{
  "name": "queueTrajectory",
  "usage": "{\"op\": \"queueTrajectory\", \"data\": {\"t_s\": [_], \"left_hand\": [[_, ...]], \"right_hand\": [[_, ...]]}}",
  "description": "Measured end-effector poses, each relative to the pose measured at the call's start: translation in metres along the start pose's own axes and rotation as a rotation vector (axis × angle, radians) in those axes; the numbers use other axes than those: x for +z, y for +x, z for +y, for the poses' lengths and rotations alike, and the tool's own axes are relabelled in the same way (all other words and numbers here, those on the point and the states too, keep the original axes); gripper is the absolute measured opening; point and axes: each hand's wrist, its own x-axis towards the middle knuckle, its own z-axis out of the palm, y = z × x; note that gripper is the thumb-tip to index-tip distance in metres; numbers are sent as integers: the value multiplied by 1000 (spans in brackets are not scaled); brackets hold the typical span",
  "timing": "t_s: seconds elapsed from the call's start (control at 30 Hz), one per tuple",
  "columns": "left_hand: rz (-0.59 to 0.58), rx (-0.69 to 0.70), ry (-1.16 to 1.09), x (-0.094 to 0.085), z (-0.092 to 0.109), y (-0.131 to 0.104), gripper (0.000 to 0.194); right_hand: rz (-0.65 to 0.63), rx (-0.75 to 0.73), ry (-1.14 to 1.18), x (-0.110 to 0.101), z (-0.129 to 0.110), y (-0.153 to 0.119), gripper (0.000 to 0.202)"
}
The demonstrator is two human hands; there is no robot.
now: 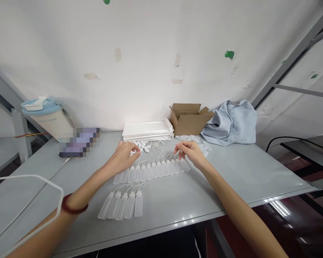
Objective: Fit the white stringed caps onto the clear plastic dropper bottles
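My left hand (125, 156) is over the left part of a long row of translucent bottles (158, 170) with thin white tubes. Its thumb and forefinger curve toward each other beside small white caps (144, 146); a gap shows between the tips. At the right part of the row, above the tubes, is my right hand (188, 152), its fingers bent in a pinch; whatever it holds is too small to make out. Several more tubed bottles (121, 206) lie in a second row nearer the front edge. Loose white tubes (157, 144) lie beside the caps.
Behind stand a white stack (146, 129), an open cardboard box (191, 123) and a light blue cloth bag (231, 123). On the left are a phone (80, 141) with a cable and a cup (50, 116) with a blue lid. A white cord loops above my left forearm.
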Motion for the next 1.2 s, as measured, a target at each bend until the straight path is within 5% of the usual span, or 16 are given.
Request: {"op": "queueTrajectory", "data": {"t_s": [0.27, 0.53, 0.77, 1.0, 1.2], "left_hand": [[-6, 196, 136, 32, 9, 56, 21], [-4, 306, 172, 44, 16, 63, 18], [84, 203, -41, 32, 13, 57, 14], [228, 108, -226, 18, 23, 16, 17], [420, 288, -376, 22, 54, -25, 13]], "right_hand": [[247, -178, -486, -32, 20, 18, 20], [158, -258, -667, -49, 25, 19, 18], [190, -254, -742, -54, 26, 20, 20], [89, -332, -528, -12, 7, 3, 11], [-146, -405, -91, 37, -20, -34, 16]]}}
